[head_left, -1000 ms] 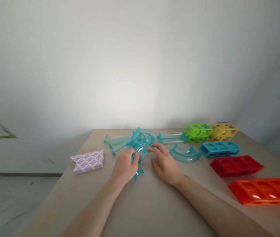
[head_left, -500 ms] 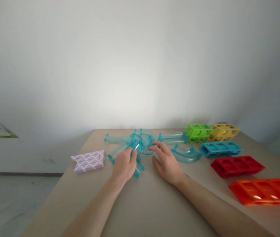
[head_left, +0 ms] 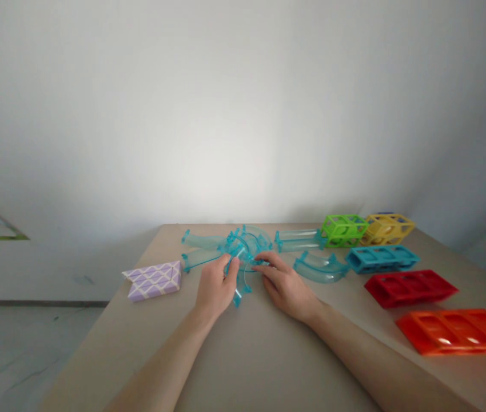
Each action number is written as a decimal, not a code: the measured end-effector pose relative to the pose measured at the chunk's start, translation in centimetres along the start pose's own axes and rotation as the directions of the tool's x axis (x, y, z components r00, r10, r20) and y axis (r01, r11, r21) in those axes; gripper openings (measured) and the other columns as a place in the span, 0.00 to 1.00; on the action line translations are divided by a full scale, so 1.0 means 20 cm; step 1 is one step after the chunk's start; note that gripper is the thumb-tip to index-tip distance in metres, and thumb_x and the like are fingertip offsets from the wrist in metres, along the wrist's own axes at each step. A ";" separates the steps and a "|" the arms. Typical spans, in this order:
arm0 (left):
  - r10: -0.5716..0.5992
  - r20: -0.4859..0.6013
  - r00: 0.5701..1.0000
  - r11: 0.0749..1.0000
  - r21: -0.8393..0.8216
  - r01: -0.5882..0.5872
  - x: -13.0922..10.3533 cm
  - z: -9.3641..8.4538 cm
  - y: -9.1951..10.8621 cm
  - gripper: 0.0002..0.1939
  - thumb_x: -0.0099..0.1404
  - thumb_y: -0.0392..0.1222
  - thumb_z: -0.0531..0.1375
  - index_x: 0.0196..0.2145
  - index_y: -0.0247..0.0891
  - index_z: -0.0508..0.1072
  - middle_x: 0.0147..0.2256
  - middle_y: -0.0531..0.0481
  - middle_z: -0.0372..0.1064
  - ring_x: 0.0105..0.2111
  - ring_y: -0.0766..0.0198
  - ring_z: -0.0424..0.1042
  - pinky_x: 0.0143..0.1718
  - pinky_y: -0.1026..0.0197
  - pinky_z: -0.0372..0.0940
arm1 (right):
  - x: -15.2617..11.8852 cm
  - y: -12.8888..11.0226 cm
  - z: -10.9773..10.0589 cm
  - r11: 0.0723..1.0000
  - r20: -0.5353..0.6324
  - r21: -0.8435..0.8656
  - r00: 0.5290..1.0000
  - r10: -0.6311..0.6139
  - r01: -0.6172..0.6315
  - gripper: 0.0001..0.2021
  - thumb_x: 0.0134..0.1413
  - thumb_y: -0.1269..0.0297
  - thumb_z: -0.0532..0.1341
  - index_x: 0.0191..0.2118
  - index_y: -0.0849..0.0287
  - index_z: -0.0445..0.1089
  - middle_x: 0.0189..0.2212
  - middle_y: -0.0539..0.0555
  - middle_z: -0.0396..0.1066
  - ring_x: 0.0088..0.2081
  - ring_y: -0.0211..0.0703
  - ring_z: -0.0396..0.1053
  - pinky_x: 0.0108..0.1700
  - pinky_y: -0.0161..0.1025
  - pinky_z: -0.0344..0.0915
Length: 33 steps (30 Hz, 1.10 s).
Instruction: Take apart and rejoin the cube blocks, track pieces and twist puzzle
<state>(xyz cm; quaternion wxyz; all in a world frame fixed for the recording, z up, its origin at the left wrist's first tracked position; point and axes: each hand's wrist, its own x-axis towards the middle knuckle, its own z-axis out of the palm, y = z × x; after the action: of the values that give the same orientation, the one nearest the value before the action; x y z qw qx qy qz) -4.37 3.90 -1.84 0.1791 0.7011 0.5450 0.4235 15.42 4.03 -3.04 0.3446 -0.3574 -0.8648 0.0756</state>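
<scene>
Several clear blue plastic track pieces lie in an overlapping pile at the middle of the table. My left hand [head_left: 217,286] is closed on one blue track piece [head_left: 238,252] at the near side of the pile, thumb on top. My right hand [head_left: 283,283] is beside it, fingers bent and touching the right side of the pile; whether it grips a piece is hard to tell. Right of my right hand lies a curved blue track piece [head_left: 321,268], and behind that a straight one [head_left: 298,240].
A purple and white patterned block [head_left: 156,281] lies at the left of the table [head_left: 243,355]. On the right stand green [head_left: 343,230], yellow [head_left: 389,229], blue [head_left: 382,259], red [head_left: 411,288] and orange [head_left: 459,332] open frames. A wall rises behind the table.
My right hand has moved slightly left, its fingers closer to the pile. A track piece left of my left hand has shifted back and left. The held piece has tilted a little.
</scene>
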 end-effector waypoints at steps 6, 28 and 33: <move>-0.088 0.051 0.995 0.996 0.004 0.088 0.01 0.01 0.00 0.18 0.70 0.49 0.48 0.29 0.38 0.70 0.28 0.49 0.74 0.21 0.65 0.70 0.24 0.65 0.59 | 0.01 0.00 0.00 1.000 -0.131 0.026 0.991 0.001 0.003 0.17 0.60 0.78 0.51 0.50 0.55 0.69 0.48 0.60 0.67 0.50 0.46 0.69 0.52 0.46 0.69; 0.112 0.071 0.991 0.941 -0.328 -0.083 -0.05 0.00 0.05 0.16 0.69 0.49 0.51 0.28 0.39 0.65 0.23 0.56 0.62 0.23 0.68 0.62 0.27 0.66 0.57 | -0.03 -0.13 0.00 0.689 -0.099 0.687 0.908 0.407 -0.233 0.12 0.59 0.53 0.61 0.38 0.56 0.66 0.27 0.50 0.69 0.28 0.40 0.69 0.31 0.37 0.68; 0.123 0.194 0.973 0.890 -0.455 -0.022 -0.05 0.01 0.05 0.15 0.68 0.50 0.52 0.29 0.38 0.66 0.24 0.54 0.65 0.23 0.69 0.62 0.25 0.67 0.57 | 0.00 -0.16 0.00 0.447 -0.038 0.865 0.859 0.511 -0.228 0.19 0.45 0.56 0.70 0.36 0.54 0.61 0.25 0.44 0.62 0.25 0.35 0.65 0.29 0.34 0.67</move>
<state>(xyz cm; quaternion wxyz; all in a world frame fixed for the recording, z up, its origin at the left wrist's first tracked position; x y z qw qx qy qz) -3.66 2.75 -1.58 0.3788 0.7026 0.3829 0.4651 13.62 1.70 -1.95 0.5706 -0.3365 -0.5584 0.4994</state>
